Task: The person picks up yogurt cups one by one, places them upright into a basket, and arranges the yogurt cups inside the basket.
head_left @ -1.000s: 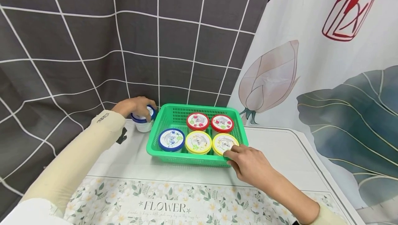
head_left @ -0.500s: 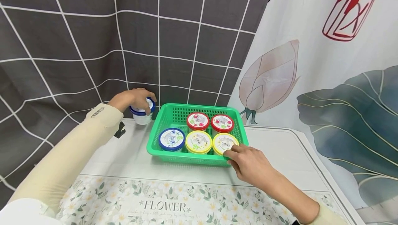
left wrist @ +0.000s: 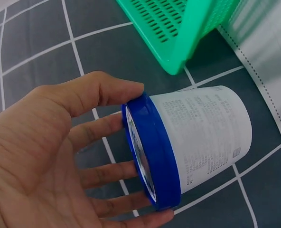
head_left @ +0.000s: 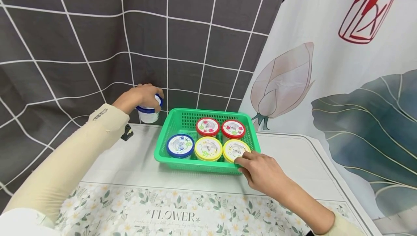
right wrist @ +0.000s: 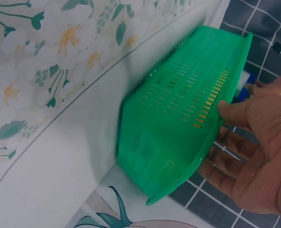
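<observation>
My left hand (head_left: 144,96) grips a white paper tub (head_left: 149,116) by its blue lid, left of the basket and against the dark curtain. In the left wrist view the thumb and fingertips clasp opposite sides of the blue lid (left wrist: 159,152), palm over its top; the tub's printed side (left wrist: 207,133) faces the camera. A green plastic basket (head_left: 202,166) holds a blue-lidded tub (head_left: 180,145), two yellow-lidded tubs (head_left: 208,148) and two red-lidded tubs (head_left: 207,126). At its front right corner my right hand (head_left: 264,171) holds the rim, thumb outside and fingers over the edge.
A dark grid-patterned curtain (head_left: 189,37) hangs behind the basket, with a white lotus-print cloth (head_left: 286,80) to the right. The white table cover (head_left: 130,167) has a floral strip marked FLOWER at the front. Inside the basket, the back left corner shows bare mesh.
The left hand has raised the blue-lidded tub and moved it slightly back, toward the curtain. The right hand and the basket have stayed in place.
</observation>
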{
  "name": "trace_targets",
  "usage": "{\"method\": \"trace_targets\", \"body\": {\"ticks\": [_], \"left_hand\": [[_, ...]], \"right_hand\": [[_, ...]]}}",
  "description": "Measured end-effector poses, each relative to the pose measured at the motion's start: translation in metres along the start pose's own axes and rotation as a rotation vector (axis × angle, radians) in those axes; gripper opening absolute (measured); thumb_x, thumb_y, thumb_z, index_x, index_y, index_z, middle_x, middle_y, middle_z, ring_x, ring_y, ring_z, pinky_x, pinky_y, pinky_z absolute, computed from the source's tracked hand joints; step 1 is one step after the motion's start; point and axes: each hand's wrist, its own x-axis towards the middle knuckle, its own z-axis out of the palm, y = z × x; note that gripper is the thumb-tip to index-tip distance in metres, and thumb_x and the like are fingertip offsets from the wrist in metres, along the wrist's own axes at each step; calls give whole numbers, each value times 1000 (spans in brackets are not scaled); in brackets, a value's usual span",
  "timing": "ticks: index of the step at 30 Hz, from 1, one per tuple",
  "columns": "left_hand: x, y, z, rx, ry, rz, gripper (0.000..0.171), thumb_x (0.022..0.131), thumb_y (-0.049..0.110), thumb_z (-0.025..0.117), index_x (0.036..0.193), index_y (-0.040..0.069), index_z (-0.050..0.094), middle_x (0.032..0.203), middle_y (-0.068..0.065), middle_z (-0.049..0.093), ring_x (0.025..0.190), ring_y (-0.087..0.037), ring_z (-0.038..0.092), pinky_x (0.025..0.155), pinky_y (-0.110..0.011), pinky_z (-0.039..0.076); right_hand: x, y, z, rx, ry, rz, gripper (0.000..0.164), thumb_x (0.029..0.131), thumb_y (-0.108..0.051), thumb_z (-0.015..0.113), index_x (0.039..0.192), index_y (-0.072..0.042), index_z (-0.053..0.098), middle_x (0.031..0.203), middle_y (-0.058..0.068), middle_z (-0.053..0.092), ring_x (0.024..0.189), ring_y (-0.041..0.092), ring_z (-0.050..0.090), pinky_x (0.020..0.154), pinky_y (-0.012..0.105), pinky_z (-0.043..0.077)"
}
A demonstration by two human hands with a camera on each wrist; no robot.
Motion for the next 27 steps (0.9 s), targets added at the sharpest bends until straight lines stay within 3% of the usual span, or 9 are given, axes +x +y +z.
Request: {"method": "trace_targets", "body": {"ticks": [7,13,27], "left_hand": [[-3,9,-4,-12,8,-2,72,91,28,79,158,10,62,166,-34,48,147,-60,43,115,-79,48],[-4,19,-4,-23,54,-11,73,89,29,79,158,11,62,165,-34,48,146,-61,42,117,-81,44],[-4,45,2,9,92,10,74,91,31,81,159,13,63,166,-31,49,147,-57,43,116,-78,47]], "right_hand": [[0,0,0,3,-6,0,25,92,-13,92,113,-21,81,93,-6,71,81,15,63,62,31,58],[0,1,0,1,-5,2,25,92,-14,93,113,-21,82,95,-5,72,83,15,64,63,32,60],[-1,1,2,-5,5,0,24,92,-14,93,113,-20,82,95,-5,72,83,15,65,64,33,61]]}}
